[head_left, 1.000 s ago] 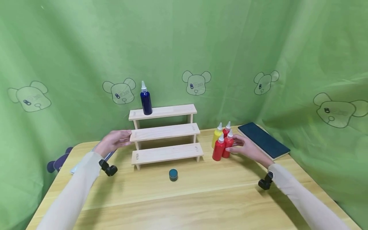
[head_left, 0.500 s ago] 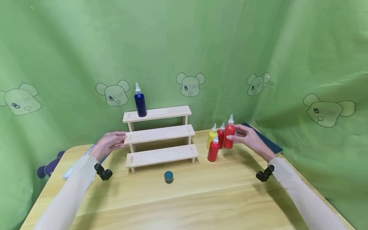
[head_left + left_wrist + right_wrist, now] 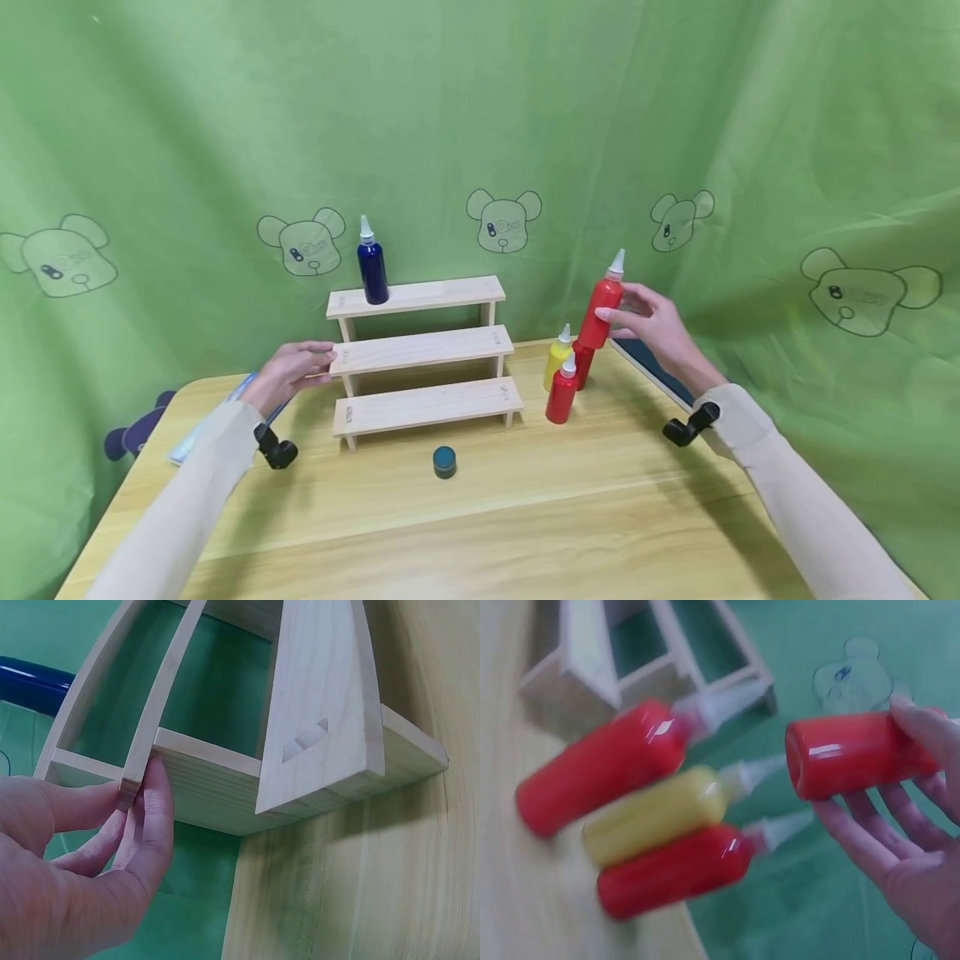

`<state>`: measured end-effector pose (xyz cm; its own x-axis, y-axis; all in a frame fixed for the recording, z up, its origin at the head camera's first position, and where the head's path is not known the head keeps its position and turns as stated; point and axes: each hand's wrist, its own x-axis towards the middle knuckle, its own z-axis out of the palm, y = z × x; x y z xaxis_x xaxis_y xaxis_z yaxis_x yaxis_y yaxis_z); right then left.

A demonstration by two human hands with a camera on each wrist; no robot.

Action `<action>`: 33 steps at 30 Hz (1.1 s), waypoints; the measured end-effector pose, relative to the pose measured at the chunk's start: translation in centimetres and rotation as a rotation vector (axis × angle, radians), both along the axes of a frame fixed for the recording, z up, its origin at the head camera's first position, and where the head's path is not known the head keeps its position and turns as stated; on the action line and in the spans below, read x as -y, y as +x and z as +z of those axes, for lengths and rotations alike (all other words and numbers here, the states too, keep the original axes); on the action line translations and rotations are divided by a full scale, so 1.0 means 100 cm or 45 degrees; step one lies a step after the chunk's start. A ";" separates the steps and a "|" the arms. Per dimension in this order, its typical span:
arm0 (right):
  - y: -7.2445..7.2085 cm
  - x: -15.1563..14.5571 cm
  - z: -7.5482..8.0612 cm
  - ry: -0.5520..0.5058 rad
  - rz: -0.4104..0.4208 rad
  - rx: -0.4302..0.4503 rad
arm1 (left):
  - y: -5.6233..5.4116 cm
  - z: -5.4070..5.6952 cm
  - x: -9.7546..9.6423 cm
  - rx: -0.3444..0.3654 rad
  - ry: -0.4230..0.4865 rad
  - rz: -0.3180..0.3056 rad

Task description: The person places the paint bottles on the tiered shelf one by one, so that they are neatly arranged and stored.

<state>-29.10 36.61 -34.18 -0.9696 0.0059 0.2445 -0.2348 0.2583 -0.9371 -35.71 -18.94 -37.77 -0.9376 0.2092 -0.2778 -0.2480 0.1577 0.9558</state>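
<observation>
My right hand (image 3: 660, 332) holds a red squeeze bottle (image 3: 602, 310) with a white pointed cap, tilted and raised above the table. Below it stand a yellow squeeze bottle (image 3: 557, 360), a red bottle (image 3: 562, 393) in front and a darker red bottle (image 3: 582, 367) partly hidden behind. In the left wrist view, my left hand (image 3: 90, 862) pinches the end of the middle board of a three-tier wooden shelf (image 3: 315, 705) between thumb and fingers. A dark blue bottle (image 3: 372, 271) stands upright on the left of the top tier.
A small jar with a teal lid (image 3: 444, 462) sits in front of the shelf. At the right lies a dark book (image 3: 660, 371), partly behind my right hand. A light blue item (image 3: 191, 442) lies under my left forearm, and a green curtain (image 3: 420, 125) hangs behind the table.
My right hand has lifted one red bottle up out of the group, tilting it. The left hand keeps its place at the shelf's middle board. The head view has shifted slightly.
</observation>
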 end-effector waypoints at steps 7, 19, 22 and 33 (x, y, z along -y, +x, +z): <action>-0.015 0.025 0.021 -0.004 0.005 0.032 | 0.002 0.000 0.001 -0.012 0.003 0.022; -0.043 0.077 0.047 0.032 0.064 0.082 | 0.002 -0.002 -0.004 -0.035 0.019 0.062; -0.052 0.089 0.052 0.017 0.080 0.091 | 0.001 -0.002 -0.007 -0.035 0.011 0.074; -0.079 0.136 0.060 -0.015 0.156 0.084 | 0.000 -0.001 -0.010 -0.017 0.007 0.072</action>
<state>-37.03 23.05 -28.23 -0.9772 -0.1108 0.1810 -0.2018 0.2204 -0.9543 -35.66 -17.97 -37.87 -0.9515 0.1574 -0.2642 -0.2436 0.1385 0.9599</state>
